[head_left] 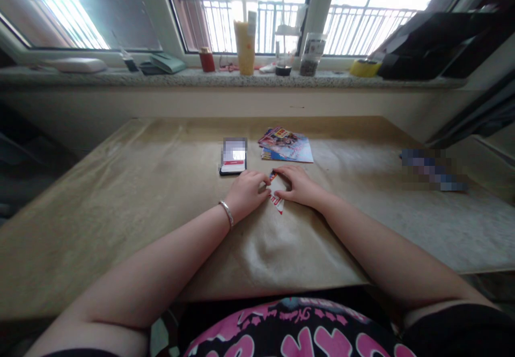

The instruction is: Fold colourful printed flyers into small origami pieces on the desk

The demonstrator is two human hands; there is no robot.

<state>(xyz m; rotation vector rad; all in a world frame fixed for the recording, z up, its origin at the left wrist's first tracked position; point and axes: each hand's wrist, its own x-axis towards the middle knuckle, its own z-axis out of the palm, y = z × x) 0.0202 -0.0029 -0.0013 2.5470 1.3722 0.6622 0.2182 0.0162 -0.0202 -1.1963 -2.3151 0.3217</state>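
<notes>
Between my two hands is a small folded piece of paper (277, 186), mostly white with red lettering and a pointed lower end. My left hand (249, 191), with a silver bracelet at the wrist, pinches its left side. Curled over the right side and upper corner is my right hand (301, 185), its thumb pressed on the paper. The fingers partly cover the fold. Just beyond my left hand lies a phone (233, 155) with a lit screen, partly blurred. A stack of colourful printed sheets (287, 145) rests past my right hand.
A tan cloth covers the table (161, 196). At the right lies a blurred dark bluish item (432, 170). On the stone windowsill (173, 79) stand a tall yellow drink cup (244, 45), a red container (206, 59), clear cups, yellow tape (365, 67) and a black bag (426, 51).
</notes>
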